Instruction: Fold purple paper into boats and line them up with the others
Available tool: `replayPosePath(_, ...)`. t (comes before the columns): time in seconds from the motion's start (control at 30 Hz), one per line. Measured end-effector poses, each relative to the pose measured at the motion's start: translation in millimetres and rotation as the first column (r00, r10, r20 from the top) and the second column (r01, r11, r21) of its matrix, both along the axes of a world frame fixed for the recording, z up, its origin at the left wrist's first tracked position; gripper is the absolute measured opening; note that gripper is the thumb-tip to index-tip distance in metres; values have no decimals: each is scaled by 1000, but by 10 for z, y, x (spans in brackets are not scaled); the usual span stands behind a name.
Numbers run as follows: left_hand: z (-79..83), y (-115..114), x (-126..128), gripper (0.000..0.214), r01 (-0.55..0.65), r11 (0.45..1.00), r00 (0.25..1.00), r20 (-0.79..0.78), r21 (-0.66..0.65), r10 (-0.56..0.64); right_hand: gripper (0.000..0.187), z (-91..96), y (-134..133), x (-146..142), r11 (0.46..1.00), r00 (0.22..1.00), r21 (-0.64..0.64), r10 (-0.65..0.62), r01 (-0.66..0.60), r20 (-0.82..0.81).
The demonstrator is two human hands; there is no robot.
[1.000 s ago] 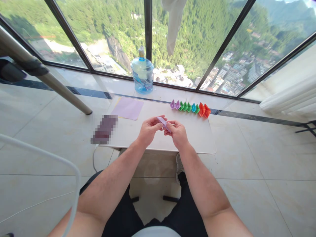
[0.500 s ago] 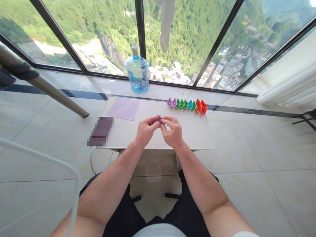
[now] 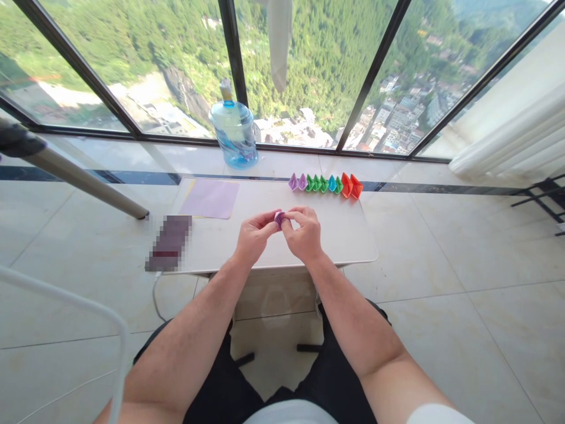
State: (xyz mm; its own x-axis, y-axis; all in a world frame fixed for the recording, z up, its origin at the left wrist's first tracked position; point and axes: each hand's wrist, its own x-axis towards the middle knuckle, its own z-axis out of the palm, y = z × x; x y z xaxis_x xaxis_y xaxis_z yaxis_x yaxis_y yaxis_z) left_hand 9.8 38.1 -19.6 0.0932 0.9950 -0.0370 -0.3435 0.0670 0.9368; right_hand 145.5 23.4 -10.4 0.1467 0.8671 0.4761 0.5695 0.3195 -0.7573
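Observation:
A small folded piece of purple paper [image 3: 279, 219] is pinched between my two hands above the low white table [image 3: 212, 247]. My left hand [image 3: 255, 235] grips its left side with thumb and fingers. From the right, my right hand [image 3: 302, 232] holds it, thumb and fingertips closed on the paper. Its exact folded shape is partly hidden by the fingers. Beyond my hands, a row of small folded paper boats [image 3: 323, 184] in purple, green, blue and red stands along the far edge of the table. Flat purple paper sheets [image 3: 210, 198] lie at the table's far left.
A pixelated dark object [image 3: 170, 242] lies at the table's left edge, with a cable [image 3: 155, 297] below it. A large blue water bottle [image 3: 233, 135] stands by the window. A slanting pole [image 3: 88, 176] and a white curved tube [image 3: 88, 300] are at left.
The purple paper has been turned in my fingers and now shows a wider, more open face. The whole view has shifted slightly, so things appear further left.

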Motion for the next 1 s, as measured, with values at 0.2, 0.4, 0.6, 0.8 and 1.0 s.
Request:
replayPosePath(0.2,-6,-16,-3,47,27,999,999,-28,34,-26,11,43,-10,19,1000,1000,-29,5,-5,-18)
replayPosePath(0.4,-31,-10,15,36,-38,990,990,-130,139,56,7,14,39,41,996,995,-83,-31,23,-99)
replayPosePath(0.6,27,-57,114,35,-45,997,996,81,63,40,16,-25,56,3,960,828,-199,55,-198,-558)
replayPosePath(0.8,97,-92,155,32,-16,999,979,202,-30,22,22,-33,32,-32,948,710,-131,122,-291,-694)
replayPosePath(1.0,127,-108,149,30,10,998,964,266,-65,7,22,-85,31,-43,936,696,-145,130,-322,-706)
